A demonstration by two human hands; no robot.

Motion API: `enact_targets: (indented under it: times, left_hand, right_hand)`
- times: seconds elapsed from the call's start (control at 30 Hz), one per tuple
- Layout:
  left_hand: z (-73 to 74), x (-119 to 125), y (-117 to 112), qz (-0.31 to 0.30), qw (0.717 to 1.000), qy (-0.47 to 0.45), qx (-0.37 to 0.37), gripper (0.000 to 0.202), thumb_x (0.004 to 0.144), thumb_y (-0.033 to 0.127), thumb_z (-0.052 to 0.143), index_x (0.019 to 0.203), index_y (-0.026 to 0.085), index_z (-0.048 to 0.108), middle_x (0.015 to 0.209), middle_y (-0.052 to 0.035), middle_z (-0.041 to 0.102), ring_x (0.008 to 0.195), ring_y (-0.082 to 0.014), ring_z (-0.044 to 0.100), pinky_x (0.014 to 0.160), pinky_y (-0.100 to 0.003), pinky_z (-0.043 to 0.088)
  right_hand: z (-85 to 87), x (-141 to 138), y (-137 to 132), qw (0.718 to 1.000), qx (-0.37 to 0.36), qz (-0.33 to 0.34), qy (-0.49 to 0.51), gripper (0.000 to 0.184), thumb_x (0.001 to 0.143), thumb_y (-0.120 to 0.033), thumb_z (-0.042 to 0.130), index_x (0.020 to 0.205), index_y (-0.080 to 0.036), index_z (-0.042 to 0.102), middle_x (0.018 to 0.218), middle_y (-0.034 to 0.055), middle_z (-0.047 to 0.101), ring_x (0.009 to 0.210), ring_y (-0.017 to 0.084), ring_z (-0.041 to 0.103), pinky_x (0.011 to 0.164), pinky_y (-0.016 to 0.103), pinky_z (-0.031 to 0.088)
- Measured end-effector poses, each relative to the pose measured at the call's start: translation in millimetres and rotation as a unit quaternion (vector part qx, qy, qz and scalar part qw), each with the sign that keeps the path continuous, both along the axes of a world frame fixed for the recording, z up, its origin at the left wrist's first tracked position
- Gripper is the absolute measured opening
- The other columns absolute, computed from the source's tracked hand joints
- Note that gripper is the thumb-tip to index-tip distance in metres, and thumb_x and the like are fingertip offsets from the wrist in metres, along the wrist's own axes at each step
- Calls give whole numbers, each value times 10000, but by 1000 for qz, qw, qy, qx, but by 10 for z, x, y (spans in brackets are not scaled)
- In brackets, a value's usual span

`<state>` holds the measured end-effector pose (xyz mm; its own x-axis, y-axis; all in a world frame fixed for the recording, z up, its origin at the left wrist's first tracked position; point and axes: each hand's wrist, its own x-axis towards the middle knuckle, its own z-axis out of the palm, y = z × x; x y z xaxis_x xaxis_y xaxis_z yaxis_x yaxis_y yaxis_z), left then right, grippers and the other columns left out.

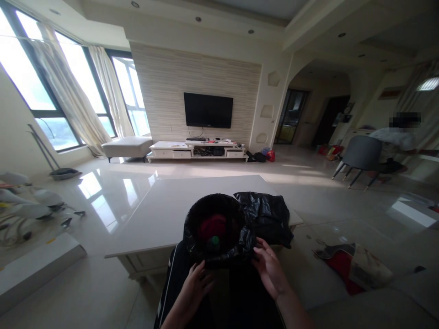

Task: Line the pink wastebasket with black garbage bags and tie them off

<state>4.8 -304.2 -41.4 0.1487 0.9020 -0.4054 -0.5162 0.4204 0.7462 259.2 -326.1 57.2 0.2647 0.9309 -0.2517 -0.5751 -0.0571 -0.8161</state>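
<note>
A trash bin lined with a black garbage bag (214, 201) stands upright between my knees, its mouth facing me. Inside it are a dark red thing (212, 226) and a bottle with a green cap (215, 240). My left hand (195, 285) is at the near left of the rim, its curled fingers against the bag's folded edge. At the near right, my right hand (269, 265) has its fingertips closed on the bunched edge of the bag. A second black plastic bag (265, 214) lies on the coffee table just right of the bin.
Past the bin stretches a white coffee table (154, 219). A TV (208, 110) hangs over a low white cabinet (168, 153). A person (394, 137) sits by a grey chair (361, 153) at the right. Red and beige cloth (356, 269) lies near my right side.
</note>
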Motion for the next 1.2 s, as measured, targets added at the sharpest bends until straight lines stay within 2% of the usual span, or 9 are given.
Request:
enact_targets:
  times: [0.07, 0.13, 0.3, 0.4, 0.53, 0.7, 0.9, 1.03, 1.2]
  left_hand:
    - [76, -42, -39, -20, 995, -99, -22, 356, 874, 354, 764, 1159, 174, 651, 1262, -163, 712, 1109, -283, 738, 965, -410, 608]
    - [155, -82, -57, 3, 993, -115, -35, 267, 834, 248, 810, 1061, 161, 699, 1202, -136, 747, 1050, -250, 753, 933, -358, 616]
    - [271, -184, -28, 28, 999, -25, -30, 420, 720, 290, 939, 1037, 140, 708, 1058, -97, 767, 831, -176, 749, 722, -251, 616]
    - [297, -300, -3, 107, 991, 65, -45, 509, 704, 265, 930, 1107, 162, 637, 954, -50, 747, 681, -151, 707, 608, -251, 586]
    - [409, -478, -35, 172, 980, 97, -9, 531, 720, 271, 883, 1176, 189, 621, 1024, -57, 733, 823, -200, 740, 693, -275, 604]
    - [675, -482, -94, 158, 973, 142, 88, 550, 650, 490, 904, 1052, 215, 648, 984, -26, 701, 926, -211, 701, 746, -262, 597]
    - [875, -429, -85, 142, 982, 96, 77, 529, 694, 555, 866, 1021, 238, 597, 996, -27, 702, 908, -235, 715, 734, -333, 627]
    - [855, -517, -90, 123, 992, -35, -24, 244, 840, 323, 747, 978, 202, 587, 1058, -113, 742, 957, -277, 764, 841, -430, 651]
    - [786, -599, -86, 169, 982, -52, -71, 165, 896, 60, 618, 1008, 178, 590, 988, -99, 763, 870, -208, 778, 771, -329, 650]
  right_hand:
    - [-22, -16, -44, 1000, 0, 22, -10, 530, 616, -311, 890, 1126, -258, 756, 1029, 22, 797, 954, 219, 716, 805, 322, 560]
    - [-64, -39, -85, 998, -16, 55, -3, 612, 605, -317, 899, 1194, -253, 744, 1084, 50, 803, 1004, 241, 721, 838, 343, 559]
    - [-178, -66, -145, 995, -21, 86, 41, 567, 647, -307, 897, 1192, -236, 757, 1105, 70, 812, 1002, 229, 738, 859, 343, 565]
    - [-242, -32, -141, 996, -28, 67, 52, 494, 643, -297, 898, 1118, -217, 791, 1099, 78, 816, 1006, 227, 744, 892, 349, 580]
    - [-288, -2, -110, 999, -35, 8, 39, 436, 609, -310, 892, 1030, -221, 821, 1092, 77, 818, 1026, 256, 746, 951, 388, 591]
    - [-105, -124, -57, 998, 28, -49, 15, 444, 623, -358, 896, 1051, -255, 833, 1167, 47, 808, 1120, 248, 709, 992, 364, 570]
    - [116, -116, -22, 997, 59, -42, -14, 427, 663, -419, 906, 1042, -244, 816, 995, 35, 818, 913, 216, 735, 815, 319, 587]
    - [4, 10, -34, 998, -17, -55, 35, 399, 617, -427, 919, 942, -223, 810, 955, 44, 826, 901, 248, 755, 823, 356, 610]
    - [-118, 89, -66, 997, -56, -50, 31, 414, 568, -392, 921, 926, -214, 818, 946, 55, 828, 906, 279, 757, 845, 392, 600]
